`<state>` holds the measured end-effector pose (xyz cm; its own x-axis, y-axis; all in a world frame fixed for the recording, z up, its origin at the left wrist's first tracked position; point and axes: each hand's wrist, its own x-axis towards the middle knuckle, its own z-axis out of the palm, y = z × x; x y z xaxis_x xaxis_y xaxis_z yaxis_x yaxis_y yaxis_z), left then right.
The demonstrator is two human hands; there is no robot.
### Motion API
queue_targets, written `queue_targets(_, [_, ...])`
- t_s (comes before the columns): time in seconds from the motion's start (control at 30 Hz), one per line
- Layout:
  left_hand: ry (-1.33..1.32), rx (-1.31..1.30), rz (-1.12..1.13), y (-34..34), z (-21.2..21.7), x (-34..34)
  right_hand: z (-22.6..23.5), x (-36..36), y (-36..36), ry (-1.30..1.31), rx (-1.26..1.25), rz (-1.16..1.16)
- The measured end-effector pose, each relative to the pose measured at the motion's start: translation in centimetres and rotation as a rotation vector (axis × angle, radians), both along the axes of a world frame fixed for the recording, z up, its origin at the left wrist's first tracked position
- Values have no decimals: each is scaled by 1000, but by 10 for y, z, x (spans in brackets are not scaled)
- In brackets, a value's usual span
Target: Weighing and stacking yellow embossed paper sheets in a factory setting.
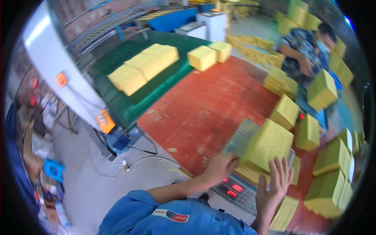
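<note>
Head view shows a yellow paper stack (270,143) above a scale (243,200). The right grip (275,186) spreads its fingers beside it; whether the left grip (219,167) holds is unclear.

Red lit digits (234,188) stand in rows on the scale (246,201) before the person. A white-and-red patch (171,215) on the blue shirt (133,213) bears small lettering. Farther off, another small display (301,116) glows red, its digits too small to read surely.
</note>
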<state>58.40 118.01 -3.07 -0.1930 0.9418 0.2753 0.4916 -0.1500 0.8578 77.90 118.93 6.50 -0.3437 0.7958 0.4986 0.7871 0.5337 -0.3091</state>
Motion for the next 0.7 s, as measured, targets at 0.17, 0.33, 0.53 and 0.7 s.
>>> queue_targets(0.17, [-113,63,146,-40,26,-62,4,-82,-5,348,-118,465])
queue_targets(0.33, [-105,119,382,-99,45,-168,-10,-213,-6,426,-277,802])
queue_targets(0.53, [-144,236,592,-130,37,-329,-24,-379,3,363,-273,940])
queue_targets(0.7, [124,179,680,-111,38,-480,-53,-541,36,396,-287,1035])
